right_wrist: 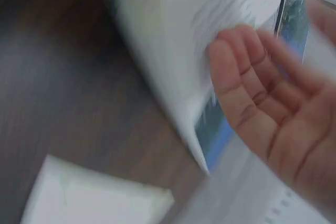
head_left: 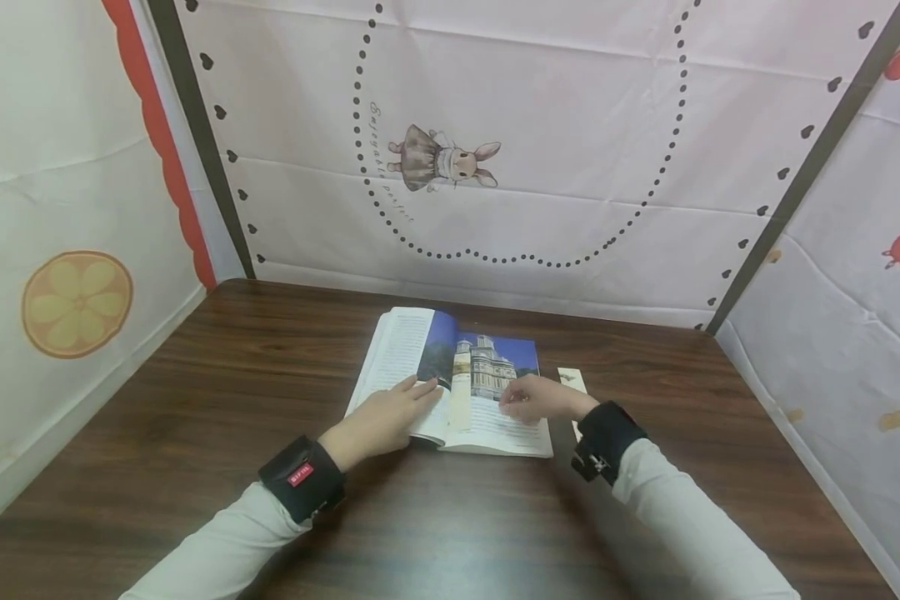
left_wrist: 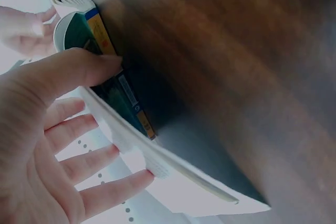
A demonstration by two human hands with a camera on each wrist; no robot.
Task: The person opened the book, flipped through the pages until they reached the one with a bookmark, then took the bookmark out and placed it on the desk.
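An open book [head_left: 397, 354] lies on the table, with text on its left page and a photo of a domed building on its right. My left hand [head_left: 390, 417] rests on the left page with fingers extended; in the left wrist view the thumb [left_wrist: 94, 66] lies across the book's lower edge by the spine. A pale printed paper strip [head_left: 461, 400] lies along the gutter on the right page. Over that page hovers my right hand [head_left: 532, 398], fingers [right_wrist: 226, 66] loosely bent and nothing held; it is blurred in the right wrist view.
Right of the book a second pale strip [head_left: 571, 379] lies on the dark wood table [head_left: 285, 350], partly hidden by my right wrist. Printed white cloth walls [head_left: 555, 125] enclose the table at the back and both sides.
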